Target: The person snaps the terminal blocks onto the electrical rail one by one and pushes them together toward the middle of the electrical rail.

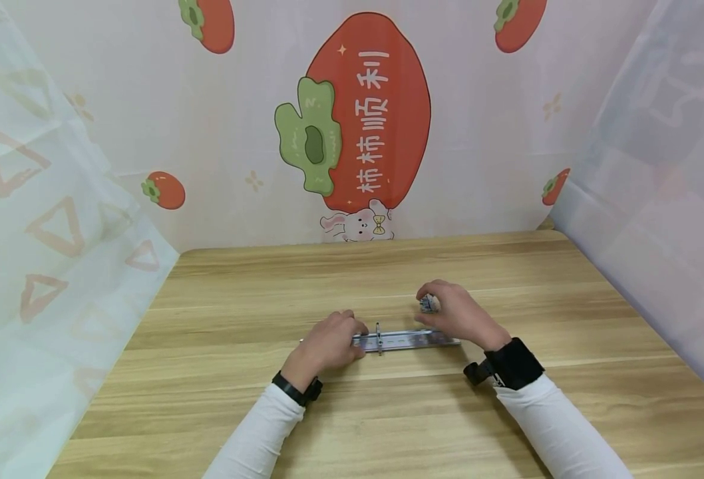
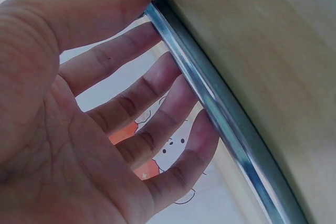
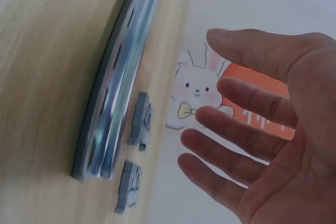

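Observation:
A slotted metal DIN rail point(image 1: 414, 339) lies crosswise on the table. My left hand point(image 1: 331, 339) holds it toward its left end, fingertips along the far edge and thumb on the opposite side. Just right of that hand, a thin grey clip-like piece point(image 1: 378, 338) stands across the rail. My right hand point(image 1: 456, 313) hovers behind the rail's right half, fingers spread and nothing between them in the right wrist view. Beneath and beyond it, two small grey terminal-block-like pieces, one nearer the rail's middle point(image 3: 140, 121) and another by its end point(image 3: 128, 187), sit on the wood beside the rail.
The wooden table point(image 1: 208, 399) runs back to a white cloth point(image 1: 478, 166) printed with persimmons and a rabbit. Pale cloth sheets hang along both sides. A black wrist camera mount point(image 1: 478, 372) juts from the right wrist close above the table.

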